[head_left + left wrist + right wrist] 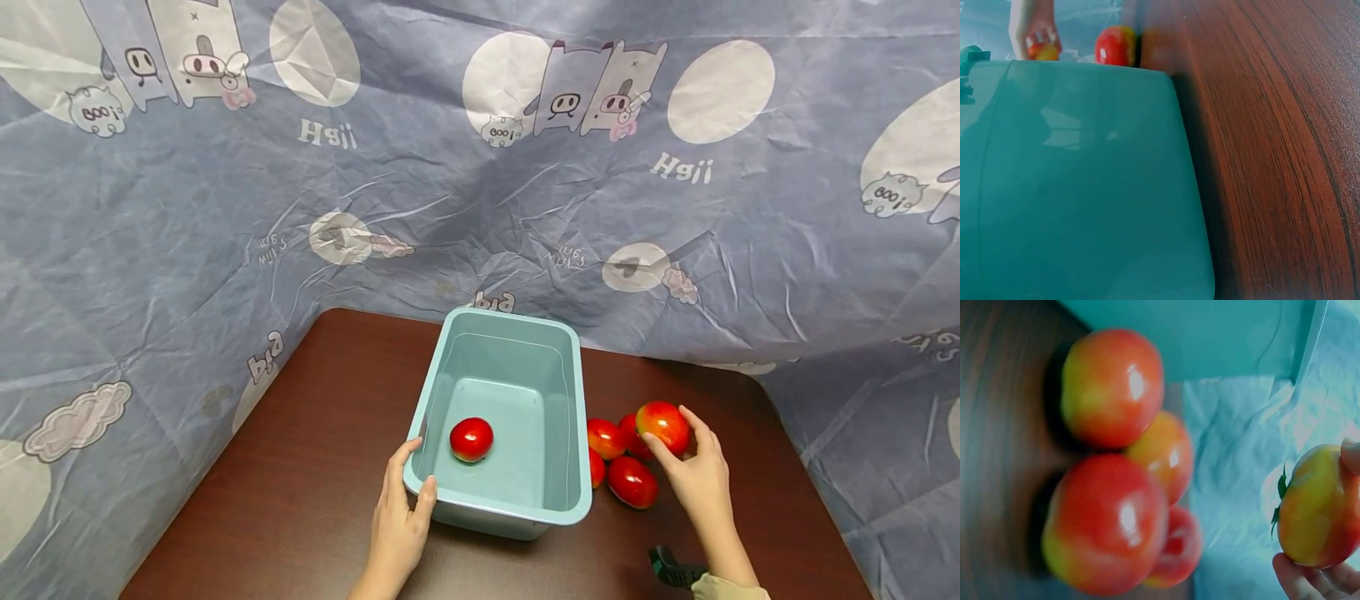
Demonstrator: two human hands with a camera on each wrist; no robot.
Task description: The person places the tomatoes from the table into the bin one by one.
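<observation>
Gripping a tomato (663, 426) in curled fingers, right hand (697, 475) is holding it just above the tomato pile (626, 462) lying on the tabletop (300, 492) beside the teal bin (570, 500). Left hand (397, 521) is clasping the bin's near-left corner. One tomato in the bin (472, 439) is sitting on its floor.

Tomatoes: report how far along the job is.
Done: one tomato lies inside the teal tub. In hand: the right hand holds a second tomato beside the tub, while the left hand grips the tub's near rim. Left: about four tomatoes on the table beside it.
</observation>
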